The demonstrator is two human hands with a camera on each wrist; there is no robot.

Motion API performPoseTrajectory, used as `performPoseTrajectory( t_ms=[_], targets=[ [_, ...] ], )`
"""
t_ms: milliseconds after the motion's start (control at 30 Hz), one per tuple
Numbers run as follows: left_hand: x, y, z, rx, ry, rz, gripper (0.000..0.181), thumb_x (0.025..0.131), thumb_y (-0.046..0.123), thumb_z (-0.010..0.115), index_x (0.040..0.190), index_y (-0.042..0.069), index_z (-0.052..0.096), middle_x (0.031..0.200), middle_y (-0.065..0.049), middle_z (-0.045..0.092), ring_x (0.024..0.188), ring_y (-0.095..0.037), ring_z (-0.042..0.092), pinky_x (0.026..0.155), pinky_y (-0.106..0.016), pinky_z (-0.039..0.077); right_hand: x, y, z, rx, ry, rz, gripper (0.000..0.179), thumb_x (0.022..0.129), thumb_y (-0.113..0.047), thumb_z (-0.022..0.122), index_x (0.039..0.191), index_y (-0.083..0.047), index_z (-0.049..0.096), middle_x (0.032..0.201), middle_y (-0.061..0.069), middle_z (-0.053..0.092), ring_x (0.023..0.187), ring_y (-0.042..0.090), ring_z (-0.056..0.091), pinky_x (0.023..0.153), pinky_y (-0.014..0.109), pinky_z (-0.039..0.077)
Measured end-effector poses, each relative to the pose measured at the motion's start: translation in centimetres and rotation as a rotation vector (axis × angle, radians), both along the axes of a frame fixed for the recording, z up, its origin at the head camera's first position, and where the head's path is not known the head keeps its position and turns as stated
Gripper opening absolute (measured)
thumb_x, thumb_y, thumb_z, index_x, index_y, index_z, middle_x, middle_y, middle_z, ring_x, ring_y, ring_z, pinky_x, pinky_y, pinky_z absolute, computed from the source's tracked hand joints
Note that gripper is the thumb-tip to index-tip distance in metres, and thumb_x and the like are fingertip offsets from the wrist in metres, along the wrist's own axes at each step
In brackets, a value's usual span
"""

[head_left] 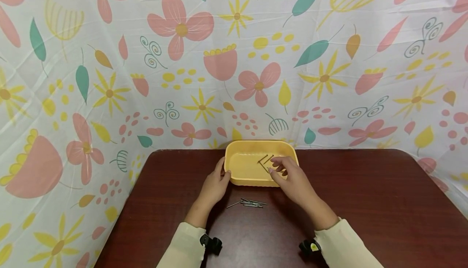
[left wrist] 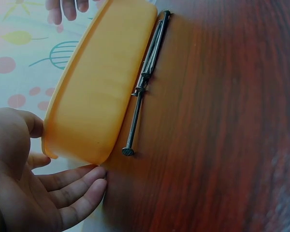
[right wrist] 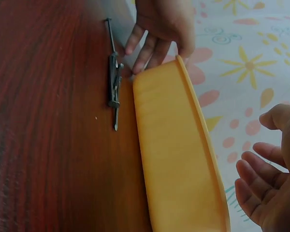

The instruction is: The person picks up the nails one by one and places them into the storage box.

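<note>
- Steadying the yellow tray (head_left: 241,162) seems to be the job of the left hand (head_left: 213,183): its thumb hooks the rim while the other fingers brace the outside of that end, low down.
- Hanging over the tray's opposite end, the right hand (head_left: 294,178) has its thumb apart from its loosely bent fingers; nothing shows between them, and whether the fingertips touch anything inside I cannot tell.
- Lying inside, beside those fingers, are several scattered nails (head_left: 263,167); the raised walls presumably keep them from rolling off.
- Resting on the table (head_left: 153,203) on the person's side of the tray is a loose pile (head_left: 252,204) of more nails, probably put there for easy reach by either hand.
</note>
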State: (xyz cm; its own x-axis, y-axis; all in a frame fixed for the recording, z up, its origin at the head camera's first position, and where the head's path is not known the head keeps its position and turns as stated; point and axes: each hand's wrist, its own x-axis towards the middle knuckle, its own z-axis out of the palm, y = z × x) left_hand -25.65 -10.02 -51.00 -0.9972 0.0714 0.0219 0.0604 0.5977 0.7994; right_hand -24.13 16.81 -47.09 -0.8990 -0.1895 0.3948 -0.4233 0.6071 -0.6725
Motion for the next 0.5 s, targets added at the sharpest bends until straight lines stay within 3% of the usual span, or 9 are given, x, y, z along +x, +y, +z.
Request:
performPoseTrajectory(
  t_ms=[500],
  targets=[
    [0.0, 0.0, 0.1, 0.011, -0.001, 0.001, 0.061, 0.106, 0.039, 0.045, 0.162, 0.026, 0.025, 0.136, -0.015, 0.064, 0.121, -0.03, 0.064, 0.101, -0.051, 0.05, 1.3, -0.8, -0.3, 0.047, 0.025, 0.085, 0.021, 0.094, -0.017, 0.072, 0.114, -0.011, 0.068, 0.098, -0.005, 0.064, 0.086, 0.009, 0.062, 0.076, 0.032, 0.055]
  ],
)
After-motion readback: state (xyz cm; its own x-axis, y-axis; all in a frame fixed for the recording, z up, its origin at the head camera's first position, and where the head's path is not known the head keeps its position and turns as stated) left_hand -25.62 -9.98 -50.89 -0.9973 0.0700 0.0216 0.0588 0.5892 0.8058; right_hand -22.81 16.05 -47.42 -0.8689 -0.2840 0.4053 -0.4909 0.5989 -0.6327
